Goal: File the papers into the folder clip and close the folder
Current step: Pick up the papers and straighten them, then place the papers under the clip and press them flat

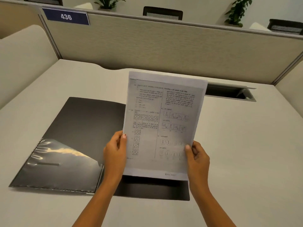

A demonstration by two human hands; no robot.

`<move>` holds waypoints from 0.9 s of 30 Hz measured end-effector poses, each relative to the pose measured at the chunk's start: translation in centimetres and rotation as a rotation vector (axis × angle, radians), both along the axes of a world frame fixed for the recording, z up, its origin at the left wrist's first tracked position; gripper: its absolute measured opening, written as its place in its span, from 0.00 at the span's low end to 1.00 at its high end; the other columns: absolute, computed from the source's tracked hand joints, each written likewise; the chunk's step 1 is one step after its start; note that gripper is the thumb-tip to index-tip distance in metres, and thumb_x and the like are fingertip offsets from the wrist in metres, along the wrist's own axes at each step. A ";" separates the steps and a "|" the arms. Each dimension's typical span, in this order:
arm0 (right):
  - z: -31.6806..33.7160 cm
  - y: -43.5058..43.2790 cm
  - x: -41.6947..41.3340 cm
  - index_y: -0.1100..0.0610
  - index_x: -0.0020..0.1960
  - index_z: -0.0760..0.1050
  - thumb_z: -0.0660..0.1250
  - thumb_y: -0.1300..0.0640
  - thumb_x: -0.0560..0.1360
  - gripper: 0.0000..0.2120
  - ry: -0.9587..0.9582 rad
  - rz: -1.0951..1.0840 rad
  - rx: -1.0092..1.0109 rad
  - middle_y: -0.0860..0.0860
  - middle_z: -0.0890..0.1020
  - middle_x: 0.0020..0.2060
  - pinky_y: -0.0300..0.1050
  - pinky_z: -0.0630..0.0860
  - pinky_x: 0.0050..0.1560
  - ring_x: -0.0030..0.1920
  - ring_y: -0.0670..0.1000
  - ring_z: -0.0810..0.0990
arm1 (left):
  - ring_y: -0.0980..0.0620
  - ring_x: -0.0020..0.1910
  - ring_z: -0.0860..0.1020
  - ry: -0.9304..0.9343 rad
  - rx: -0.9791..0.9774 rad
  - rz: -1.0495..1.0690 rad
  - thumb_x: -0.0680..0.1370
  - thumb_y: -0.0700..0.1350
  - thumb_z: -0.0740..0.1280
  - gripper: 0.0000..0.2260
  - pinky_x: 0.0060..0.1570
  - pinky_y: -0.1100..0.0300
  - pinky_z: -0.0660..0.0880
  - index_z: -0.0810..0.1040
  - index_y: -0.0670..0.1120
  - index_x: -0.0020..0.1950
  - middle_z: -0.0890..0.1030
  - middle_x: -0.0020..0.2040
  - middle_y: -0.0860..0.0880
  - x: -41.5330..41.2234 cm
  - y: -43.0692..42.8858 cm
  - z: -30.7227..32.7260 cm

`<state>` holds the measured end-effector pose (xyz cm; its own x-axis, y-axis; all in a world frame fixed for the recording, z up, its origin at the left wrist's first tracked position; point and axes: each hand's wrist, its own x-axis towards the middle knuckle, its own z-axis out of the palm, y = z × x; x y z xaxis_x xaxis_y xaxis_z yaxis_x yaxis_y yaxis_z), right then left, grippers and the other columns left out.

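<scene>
A black folder (pixel 85 125) lies open and flat on the desk, its left half carrying a shiny clear pocket (pixel 62 164). Both hands hold a stack of printed white papers (pixel 164 122) upright above the folder's right half, which the sheets mostly hide. My left hand (pixel 115 151) grips the stack's left edge low down. My right hand (pixel 197 156) grips the right edge at about the same height. The papers' bottom edge hangs just above the folder. The folder's clip is hidden from view.
The beige desk (pixel 246 153) is bounded by fabric partition walls (pixel 164 46) at the back and sides. An open cable slot (pixel 229 93) sits behind the papers at the right. A blue sign reading 436 (pixel 66 16) hangs on the partition.
</scene>
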<state>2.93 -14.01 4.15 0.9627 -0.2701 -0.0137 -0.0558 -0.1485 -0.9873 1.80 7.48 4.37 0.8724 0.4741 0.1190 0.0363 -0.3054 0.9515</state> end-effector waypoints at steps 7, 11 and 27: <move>-1.0 -1.4 1.1 0.52 0.52 0.79 0.62 0.56 0.78 0.07 0.265 0.021 0.012 0.49 0.84 0.48 0.56 0.81 0.51 0.47 0.54 0.84 | 0.57 0.46 0.80 0.070 -0.005 0.034 0.78 0.48 0.63 0.09 0.43 0.65 0.76 0.78 0.50 0.56 0.82 0.48 0.54 0.6 2.0 -0.9; -1.7 -2.5 2.1 0.52 0.52 0.79 0.62 0.55 0.78 0.07 0.371 0.021 -0.041 0.50 0.84 0.49 0.59 0.80 0.52 0.47 0.55 0.83 | 0.66 0.45 0.75 0.080 0.107 0.087 0.78 0.46 0.63 0.09 0.45 0.74 0.69 0.77 0.51 0.57 0.79 0.51 0.57 0.7 3.3 -1.8; -2.4 -0.4 5.3 0.53 0.53 0.77 0.62 0.53 0.78 0.08 0.463 0.151 -0.221 0.51 0.83 0.51 0.57 0.81 0.51 0.45 0.55 0.84 | 0.44 0.59 0.75 0.177 0.325 0.098 0.79 0.42 0.61 0.14 0.56 0.56 0.67 0.74 0.43 0.65 0.78 0.60 0.42 1.7 5.4 -4.3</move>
